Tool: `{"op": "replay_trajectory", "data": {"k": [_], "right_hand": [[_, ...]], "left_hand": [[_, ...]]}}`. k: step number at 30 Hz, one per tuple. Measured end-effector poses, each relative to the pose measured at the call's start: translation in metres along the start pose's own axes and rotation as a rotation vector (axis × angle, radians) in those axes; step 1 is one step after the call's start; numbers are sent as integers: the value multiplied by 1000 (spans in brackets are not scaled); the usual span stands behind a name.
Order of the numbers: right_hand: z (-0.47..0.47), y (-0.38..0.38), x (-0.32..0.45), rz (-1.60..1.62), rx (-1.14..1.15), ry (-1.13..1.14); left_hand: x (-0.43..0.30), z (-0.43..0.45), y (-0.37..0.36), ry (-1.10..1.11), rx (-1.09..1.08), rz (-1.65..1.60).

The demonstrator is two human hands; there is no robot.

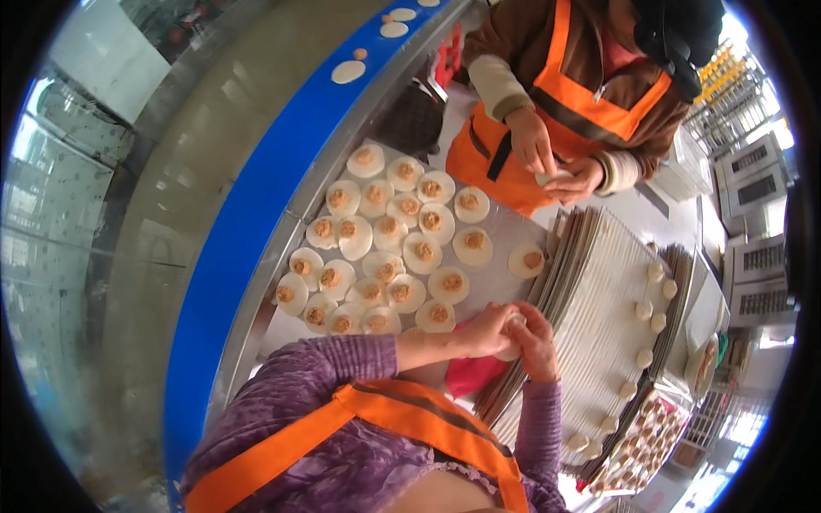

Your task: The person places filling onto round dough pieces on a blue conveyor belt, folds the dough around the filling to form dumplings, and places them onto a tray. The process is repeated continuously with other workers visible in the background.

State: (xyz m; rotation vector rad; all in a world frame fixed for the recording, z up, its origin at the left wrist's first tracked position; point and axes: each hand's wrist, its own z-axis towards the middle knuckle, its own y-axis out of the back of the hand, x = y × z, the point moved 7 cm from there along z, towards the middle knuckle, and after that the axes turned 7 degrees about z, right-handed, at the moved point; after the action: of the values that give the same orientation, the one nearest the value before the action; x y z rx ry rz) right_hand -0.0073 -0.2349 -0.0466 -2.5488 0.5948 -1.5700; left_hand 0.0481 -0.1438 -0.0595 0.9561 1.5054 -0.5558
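My left hand and my right hand meet around one filled dough piece, their fingertips pinching its top. The fingers partly hide it. Beyond them, many round dough wrappers, each with a lump of orange-brown filling, lie on a metal worktop. Some wrappers overlap. To the right of my hands, a stack of ridged trays bears several pale closed dough pieces along its far side.
A blue conveyor belt curves along the left and carries flat dough rounds. Across the worktop a co-worker in an orange apron handles another dough piece. A container of small brown-and-white pieces stands at the lower right.
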Motion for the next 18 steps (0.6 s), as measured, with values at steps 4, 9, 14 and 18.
{"op": "replay_trajectory", "data": {"k": [4, 9, 14, 18], "right_hand": [[5, 28, 8, -92, -129, 137], [-12, 83, 3, 10, -237, 174], [-22, 126, 23, 274, -294, 217], [-4, 172, 56, 315, -359, 343]], "left_hand": [[-2, 16, -25, -157, -183, 162], [-23, 38, -60, -204, -45, 34], [-50, 74, -77, -193, -45, 26], [-74, 129, -86, -245, -47, -9]]}}
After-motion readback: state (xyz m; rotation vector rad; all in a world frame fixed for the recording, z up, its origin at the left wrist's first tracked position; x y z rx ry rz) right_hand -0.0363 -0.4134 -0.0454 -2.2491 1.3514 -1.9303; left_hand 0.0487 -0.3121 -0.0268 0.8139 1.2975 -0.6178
